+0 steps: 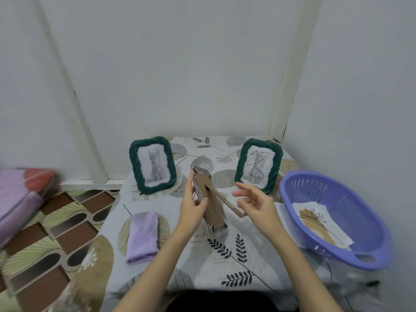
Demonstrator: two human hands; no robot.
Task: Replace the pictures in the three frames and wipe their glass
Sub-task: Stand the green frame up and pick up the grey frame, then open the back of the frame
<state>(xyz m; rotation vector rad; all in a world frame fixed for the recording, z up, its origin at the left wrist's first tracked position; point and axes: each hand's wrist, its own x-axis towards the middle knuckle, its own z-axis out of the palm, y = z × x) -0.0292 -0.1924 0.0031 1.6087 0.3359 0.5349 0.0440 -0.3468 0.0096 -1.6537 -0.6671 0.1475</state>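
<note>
My left hand (193,207) grips a third picture frame (210,199) by its left edge, holding it upright on the table with its brown cardboard back and fold-out stand toward me. My right hand (255,202) hovers just right of the stand, fingers spread and loosely bent, holding nothing. Two green-rimmed frames stand behind: one with a grey cat picture (153,164) at the left, one with a scribble drawing (258,164) at the right. A folded lilac cloth (143,236) lies on the table at the left.
A purple plastic basket (360,253) at the right holds sheets with a leaf drawing (319,224). The table wears a leaf-patterned cloth (225,266) and stands in a white wall corner. Patterned floor and pink-purple bedding (20,194) lie to the left.
</note>
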